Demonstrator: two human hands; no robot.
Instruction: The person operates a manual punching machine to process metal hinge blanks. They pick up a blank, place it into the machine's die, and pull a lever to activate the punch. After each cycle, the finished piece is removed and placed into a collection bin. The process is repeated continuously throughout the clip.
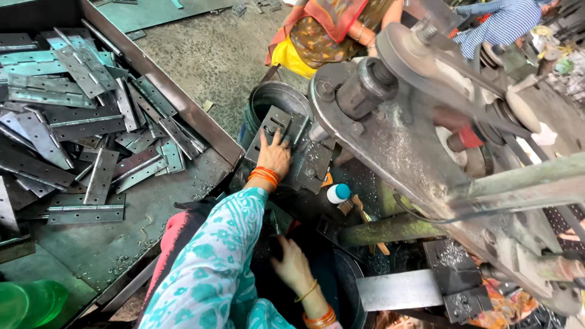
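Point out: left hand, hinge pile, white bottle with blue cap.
left hand (274, 155), head view, back of the hand
hinge pile (85, 128), head view, a plate mid-pile
white bottle with blue cap (338, 193), head view, bottle body

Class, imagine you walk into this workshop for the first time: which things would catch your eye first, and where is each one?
First, the big grey machine with its round wheel, filling the right side. Next, the heap of metal hinges in the tray at left. In the middle, the person's left hand lies flat on a hinge plate at the machine's bed, while the right hand reaches down into the dark space below.
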